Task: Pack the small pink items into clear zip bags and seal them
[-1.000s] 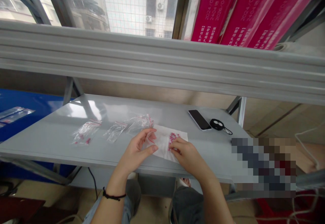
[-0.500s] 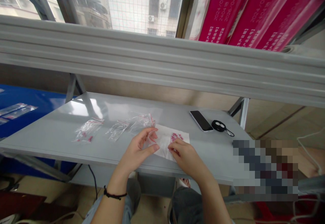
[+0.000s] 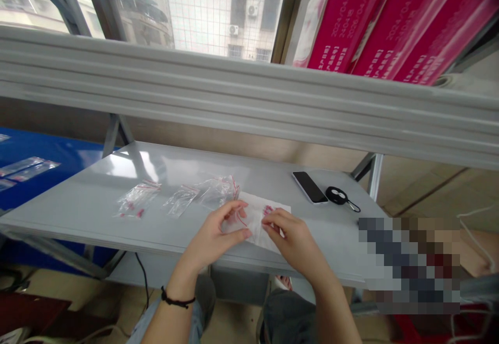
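Note:
My left hand (image 3: pixel 216 235) pinches a small clear zip bag (image 3: pixel 237 220) with a red seal strip, thumb and fingers curled round its edge. My right hand (image 3: pixel 293 237) is closed in a pinch just right of the bag, over a white tissue (image 3: pixel 257 218) that carries a heap of tiny pink pieces (image 3: pixel 268 210). What the right fingertips hold is too small to see. Both hands work near the front edge of the grey table (image 3: pixel 97 214).
Several clear zip bags (image 3: pixel 138 199) with pink bits lie left of the hands. A black phone (image 3: pixel 310 186) and a black round fob (image 3: pixel 337 195) lie at the back right. A grey shelf beam (image 3: pixel 249 105) runs overhead; a blue surface (image 3: pixel 35 162) is at left.
My left hand has lifted the small bag slightly and brought it toward the right hand. My right hand has drawn back from the pink heap toward the bag's mouth.

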{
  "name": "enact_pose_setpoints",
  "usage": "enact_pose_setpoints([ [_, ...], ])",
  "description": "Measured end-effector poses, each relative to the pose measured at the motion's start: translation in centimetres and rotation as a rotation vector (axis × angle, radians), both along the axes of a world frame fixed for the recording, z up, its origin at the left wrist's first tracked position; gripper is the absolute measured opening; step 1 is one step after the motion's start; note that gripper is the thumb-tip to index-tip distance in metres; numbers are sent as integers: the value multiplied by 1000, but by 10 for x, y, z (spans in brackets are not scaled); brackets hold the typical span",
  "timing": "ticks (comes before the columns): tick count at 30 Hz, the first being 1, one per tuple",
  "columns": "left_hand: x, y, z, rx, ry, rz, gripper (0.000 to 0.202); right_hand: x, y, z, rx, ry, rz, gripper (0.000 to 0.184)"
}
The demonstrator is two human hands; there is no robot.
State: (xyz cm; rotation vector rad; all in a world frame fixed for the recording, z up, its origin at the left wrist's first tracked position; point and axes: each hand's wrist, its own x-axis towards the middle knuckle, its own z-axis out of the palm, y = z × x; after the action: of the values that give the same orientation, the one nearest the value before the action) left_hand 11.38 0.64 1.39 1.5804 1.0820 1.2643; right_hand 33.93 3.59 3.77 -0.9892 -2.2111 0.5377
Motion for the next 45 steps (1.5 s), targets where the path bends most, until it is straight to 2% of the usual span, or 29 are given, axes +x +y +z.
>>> enact_pose_setpoints([
  [3,6,-1,5,-19,13,-128,45,1,-14,25,-29,161,46,14],
  [5,12,-3,9,-18,5,-212,43,-1,-22,34,-38,184,100,15],
  [9,19,-5,12,-27,-50,-299,43,-5,-26,34,-62,139,145,19],
  [14,21,-3,10,-22,-70,-289,42,-5,-22,27,-64,151,153,22],
  [17,19,-2,8,-3,-51,-234,40,-2,-20,27,-13,203,98,22],
  [20,19,-1,4,34,10,-73,43,-2,-20,27,-18,229,32,19],
  [23,21,2,1,110,113,95,46,-8,-21,25,-92,153,41,17],
  [26,24,3,0,216,194,187,50,-16,-22,22,-125,68,34,10],
  [29,25,1,-1,248,211,195,61,-20,-19,19,-112,63,16,14],
  [32,22,-3,-1,167,61,118,68,-17,-15,18,-101,120,20,18],
  [35,19,-4,2,50,-134,61,50,-14,-12,17,-127,199,20,12],
  [39,20,-2,5,1,-158,150,25,-16,-12,12,-153,303,-6,7],
  [45,24,-1,8,32,-138,188,22,-19,-10,1,-205,468,-28,14],
])
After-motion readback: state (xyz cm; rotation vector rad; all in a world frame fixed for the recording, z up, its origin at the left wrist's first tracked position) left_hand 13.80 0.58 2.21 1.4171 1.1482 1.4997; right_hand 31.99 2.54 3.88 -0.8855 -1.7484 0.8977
